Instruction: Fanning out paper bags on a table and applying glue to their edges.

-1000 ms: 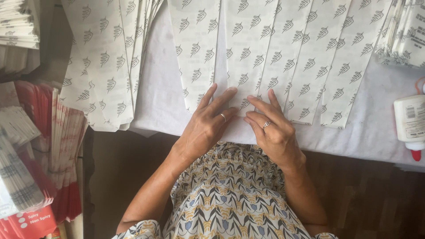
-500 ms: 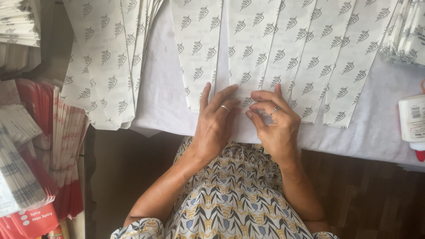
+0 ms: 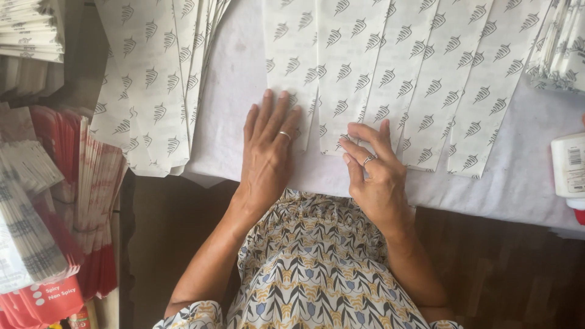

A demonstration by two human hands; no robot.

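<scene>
Several white paper strips printed with small grey leaf marks (image 3: 390, 67) lie fanned side by side on a white-covered table (image 3: 524, 189). My left hand (image 3: 268, 152) rests flat, fingers together, on the lower end of the leftmost strip (image 3: 289, 55), a ring on one finger. My right hand (image 3: 375, 176) sits just to its right, fingertips pinching the bottom edge of the neighbouring strip (image 3: 344, 91). A patterned dress fills the bottom middle of the view.
A thick stack of the same printed sheets (image 3: 152, 91) hangs over the table's left edge. Bundles of red and white paper bags (image 3: 73, 195) stand at far left. A white glue bottle with a red cap (image 3: 570, 167) lies at the right edge. Another stack (image 3: 560, 42) sits top right.
Both hands have slid forward up the strips. My left hand has flattened on the leftmost strip, while my right hand has shifted right to the edge of the strip beside it.
</scene>
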